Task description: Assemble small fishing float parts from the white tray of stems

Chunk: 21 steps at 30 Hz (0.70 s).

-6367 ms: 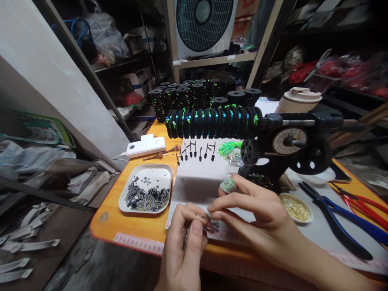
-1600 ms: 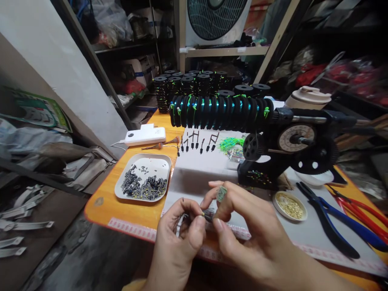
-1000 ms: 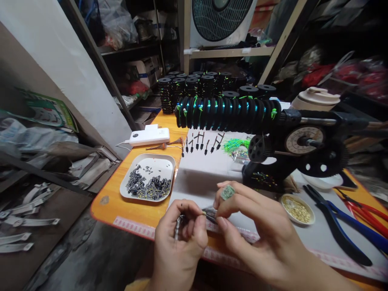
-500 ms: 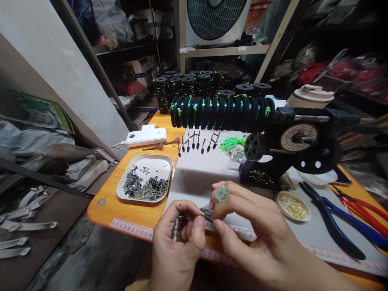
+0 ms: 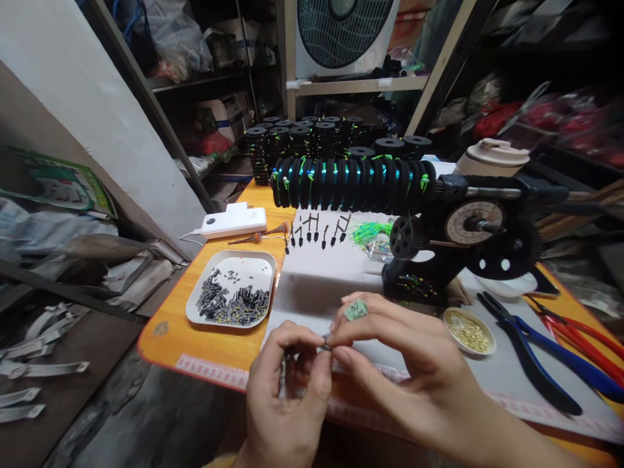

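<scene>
My left hand (image 5: 292,390) and my right hand (image 5: 400,357) meet fingertip to fingertip above the table's front edge. Pinched between them is a small dark piece (image 5: 325,343), too small and too covered to name. Something thin and greyish also shows inside the curled fingers of my left hand. A green patch (image 5: 356,310) sits on a finger of my right hand. To the left, a white tray (image 5: 192,305) bears many small grey, black and yellow-tipped parts. A small dish (image 5: 492,348) of gold-coloured bits is right of my right hand.
A black winding machine (image 5: 468,221) with a row of dark spools (image 5: 348,182) stands behind my hands. Pliers with dark blue handles (image 5: 531,364) and red-handled pliers (image 5: 585,341) lie at right. A white power bank (image 5: 233,222) and green threads (image 5: 370,231) lie further back.
My right fingertips have moved left against my left fingertips, closing the gap between them. The small piece is now more covered. The view has shifted slightly.
</scene>
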Each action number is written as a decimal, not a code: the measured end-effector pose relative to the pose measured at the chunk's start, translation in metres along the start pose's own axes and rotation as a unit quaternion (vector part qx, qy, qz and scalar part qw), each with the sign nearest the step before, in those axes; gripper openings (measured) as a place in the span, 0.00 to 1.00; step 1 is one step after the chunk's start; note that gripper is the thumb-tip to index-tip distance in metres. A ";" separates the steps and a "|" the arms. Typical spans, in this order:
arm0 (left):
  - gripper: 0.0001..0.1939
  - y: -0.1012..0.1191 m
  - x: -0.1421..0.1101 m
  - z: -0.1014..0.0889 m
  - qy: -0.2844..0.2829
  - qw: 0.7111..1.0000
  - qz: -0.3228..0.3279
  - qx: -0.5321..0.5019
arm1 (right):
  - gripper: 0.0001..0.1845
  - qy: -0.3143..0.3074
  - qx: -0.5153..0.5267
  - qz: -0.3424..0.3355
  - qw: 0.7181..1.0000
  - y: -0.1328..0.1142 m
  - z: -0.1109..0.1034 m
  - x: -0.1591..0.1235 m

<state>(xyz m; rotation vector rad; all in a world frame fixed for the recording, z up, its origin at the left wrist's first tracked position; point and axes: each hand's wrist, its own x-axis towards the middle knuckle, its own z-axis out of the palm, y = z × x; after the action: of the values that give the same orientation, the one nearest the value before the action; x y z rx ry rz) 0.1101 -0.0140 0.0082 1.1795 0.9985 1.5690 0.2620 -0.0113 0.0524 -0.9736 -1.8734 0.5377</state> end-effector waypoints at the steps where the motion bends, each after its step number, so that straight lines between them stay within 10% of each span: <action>1: 0.07 -0.001 0.002 -0.001 -0.011 1.000 -0.006 -0.016 | 0.06 0.000 0.005 0.004 1.000 -0.001 0.000 0.000; 10: 0.07 0.011 0.019 -0.005 -0.154 0.954 -0.097 -0.237 | 0.07 0.016 -0.113 -0.107 0.988 0.003 -0.003 0.007; 14: 0.12 0.020 0.024 -0.015 -0.142 0.967 -0.176 -0.119 | 0.03 0.015 -0.301 -0.287 0.909 0.000 -0.011 0.013; 21: 0.10 0.035 0.037 -0.027 -0.207 0.955 -0.188 0.100 | 0.06 0.046 -0.446 -0.365 0.816 0.033 -0.046 0.052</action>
<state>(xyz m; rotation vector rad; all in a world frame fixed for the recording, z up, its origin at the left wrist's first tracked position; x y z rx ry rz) 0.0720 0.0106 0.0441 1.2977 1.0389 0.8892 0.3022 0.0488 0.0792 -0.6897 -2.2200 -0.9183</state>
